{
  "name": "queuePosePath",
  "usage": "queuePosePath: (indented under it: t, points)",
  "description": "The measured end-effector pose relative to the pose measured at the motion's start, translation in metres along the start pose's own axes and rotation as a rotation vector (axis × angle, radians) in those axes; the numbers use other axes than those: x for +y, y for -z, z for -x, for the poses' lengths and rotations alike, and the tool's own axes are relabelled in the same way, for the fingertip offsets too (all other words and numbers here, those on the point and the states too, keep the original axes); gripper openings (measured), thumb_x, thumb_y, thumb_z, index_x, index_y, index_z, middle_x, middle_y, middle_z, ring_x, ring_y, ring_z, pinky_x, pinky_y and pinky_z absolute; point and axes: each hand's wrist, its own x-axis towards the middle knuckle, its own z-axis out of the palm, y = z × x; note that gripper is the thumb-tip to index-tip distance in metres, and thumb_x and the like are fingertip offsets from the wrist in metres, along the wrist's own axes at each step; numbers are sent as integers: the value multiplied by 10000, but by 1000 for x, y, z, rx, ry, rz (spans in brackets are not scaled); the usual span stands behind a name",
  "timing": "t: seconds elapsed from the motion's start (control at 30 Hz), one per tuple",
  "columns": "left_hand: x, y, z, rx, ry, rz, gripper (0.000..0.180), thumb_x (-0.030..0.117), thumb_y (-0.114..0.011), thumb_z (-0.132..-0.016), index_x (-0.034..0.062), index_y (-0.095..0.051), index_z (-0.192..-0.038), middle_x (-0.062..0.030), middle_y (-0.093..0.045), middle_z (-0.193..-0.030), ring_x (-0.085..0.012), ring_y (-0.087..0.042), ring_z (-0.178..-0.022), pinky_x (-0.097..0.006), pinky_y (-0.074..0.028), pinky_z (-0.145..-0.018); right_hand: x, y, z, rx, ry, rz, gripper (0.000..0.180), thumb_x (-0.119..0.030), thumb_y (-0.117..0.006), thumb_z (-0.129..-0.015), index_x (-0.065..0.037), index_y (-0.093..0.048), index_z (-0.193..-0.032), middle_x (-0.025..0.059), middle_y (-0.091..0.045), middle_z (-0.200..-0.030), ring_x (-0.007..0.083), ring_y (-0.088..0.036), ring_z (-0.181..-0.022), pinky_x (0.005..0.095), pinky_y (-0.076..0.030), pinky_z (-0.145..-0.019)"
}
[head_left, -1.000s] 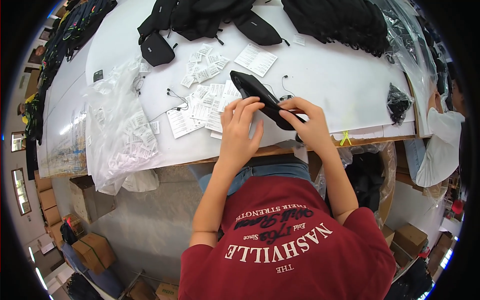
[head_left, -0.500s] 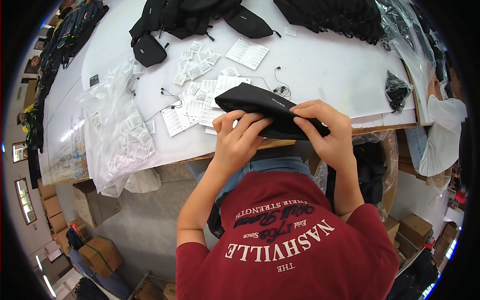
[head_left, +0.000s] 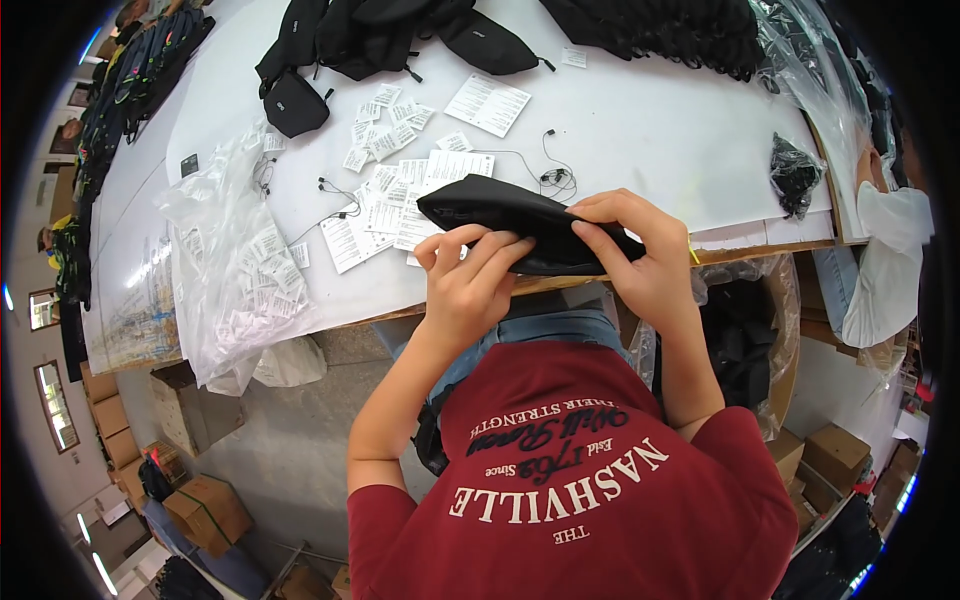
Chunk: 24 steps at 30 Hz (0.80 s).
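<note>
You are pinching a black fabric pouch (head_left: 510,225) in both hands, left hand (head_left: 468,285) and right hand (head_left: 640,255) clamped on its near edge at the worktop (head_left: 640,130) lip. Paper tags (head_left: 385,205) are lying just beyond your grip; a drag could be sweeping them off.

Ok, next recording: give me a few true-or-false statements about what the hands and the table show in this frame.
1. Both hands grip one flat black fabric pouch. True: left hand and right hand both hold it.
2. The pouch lies flat in the middle of the white table. False: it is held at the near edge.
3. White paper tags lie scattered on the table. True.
4. The clear plastic bag of tags sits right of the hands. False: it is to their left.
5. The person wears a green shirt. False: the shirt is dark red.
</note>
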Motion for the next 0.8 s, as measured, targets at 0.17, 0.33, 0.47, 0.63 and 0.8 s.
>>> queuePosePath:
  t: [0.17,0.33,0.47,0.63,0.8]
  points:
    - [-3,3,2,-19,4,-26,368,33,-655,-592,124,-692,-946,59,-642,-921,-133,-529,-926,-322,-265,-832,-2,-7,1,13,-46,-25,91,14,-654,-802,11,-647,-893,88,-678,-855,151,-631,-759,233,-474,-672]
    - [-5,2,3,34,48,-77,338,57,-672,-596,142,-688,-923,63,-643,-922,-141,-528,-928,-330,-267,-843,-4,-13,5,10,-55,-50,93,-11,-666,-802,-5,-635,-889,81,-651,-810,165,-616,-703,247,-470,-627]
    - [-5,3,5,41,76,-61,323,57,-672,-584,145,-683,-895,67,-645,-906,-143,-526,-932,-329,-267,-837,-5,-14,7,-11,-58,-80,98,-24,-672,-802,-8,-616,-881,93,-623,-778,197,-604,-663,268,-474,-609]
    - [-7,3,8,44,34,-42,319,46,-665,-553,140,-683,-857,75,-645,-864,-148,-526,-949,-335,-264,-830,-5,-15,8,-26,-53,-97,96,-25,-670,-803,-4,-614,-879,96,-622,-781,204,-602,-661,269,-473,-609]
    - [-5,5,6,46,37,-48,309,49,-666,-544,144,-682,-838,75,-649,-882,-151,-518,-982,-347,-257,-851,-3,-16,7,-26,-63,-110,92,-21,-669,-801,-3,-617,-874,97,-621,-784,206,-601,-668,272,-473,-616]
